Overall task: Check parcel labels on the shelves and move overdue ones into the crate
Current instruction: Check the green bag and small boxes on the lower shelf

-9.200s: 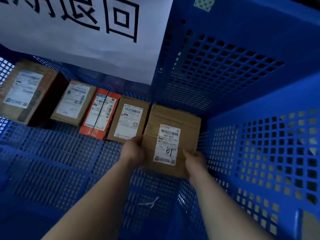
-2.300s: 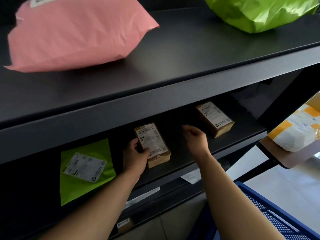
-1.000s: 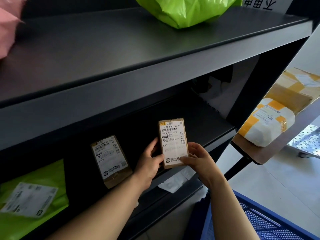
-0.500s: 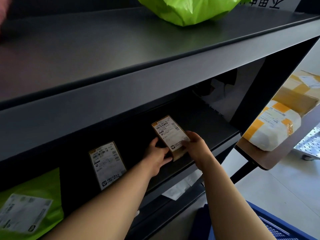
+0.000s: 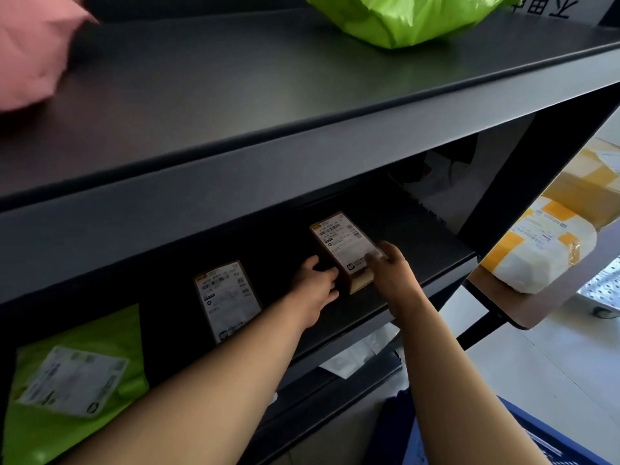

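Background bits on the right
Brown tabletop (image 5: 486, 286) on black legs, pale floor (image 5: 553, 380) underneath, perforated metal rack (image 5: 600, 283) on casters just behind.

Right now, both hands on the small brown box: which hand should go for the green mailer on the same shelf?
Left. The left hand grips the brown box on its left side, toward the green mailer; the right hand sits on the box's far side and would have to cross over.

You reach forward with both bare arms, held close together. Your left hand (image 5: 315, 285) grips the left side of a small box (image 5: 342, 245) with curled fingers. Your right hand (image 5: 392, 271) holds its right edge, fingers laid on top.
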The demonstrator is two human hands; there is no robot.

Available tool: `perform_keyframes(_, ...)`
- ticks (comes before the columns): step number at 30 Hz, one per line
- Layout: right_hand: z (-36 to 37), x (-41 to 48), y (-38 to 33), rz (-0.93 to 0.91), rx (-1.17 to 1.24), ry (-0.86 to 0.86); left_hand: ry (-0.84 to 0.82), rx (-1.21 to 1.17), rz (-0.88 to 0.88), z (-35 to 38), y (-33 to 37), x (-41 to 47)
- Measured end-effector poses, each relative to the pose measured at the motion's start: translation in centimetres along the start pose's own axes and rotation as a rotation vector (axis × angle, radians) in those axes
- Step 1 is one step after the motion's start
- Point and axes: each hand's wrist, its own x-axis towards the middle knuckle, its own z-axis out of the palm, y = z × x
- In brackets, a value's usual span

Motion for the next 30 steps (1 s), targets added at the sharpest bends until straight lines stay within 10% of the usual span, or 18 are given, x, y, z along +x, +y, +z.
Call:
perform_keyframes(7, 3.0, -6.7, -2.5, -0.173, -0.286, 0.045, 0.083, -0.036, 0.105, -5.7, 0.2, -6.6)
perform_keyframes(30, 36.7, -38.6, -8.3, -0.413, -0.343, -0.843, 0.689, -0.504, 0.346, -44.0, -5.9, -35.8)
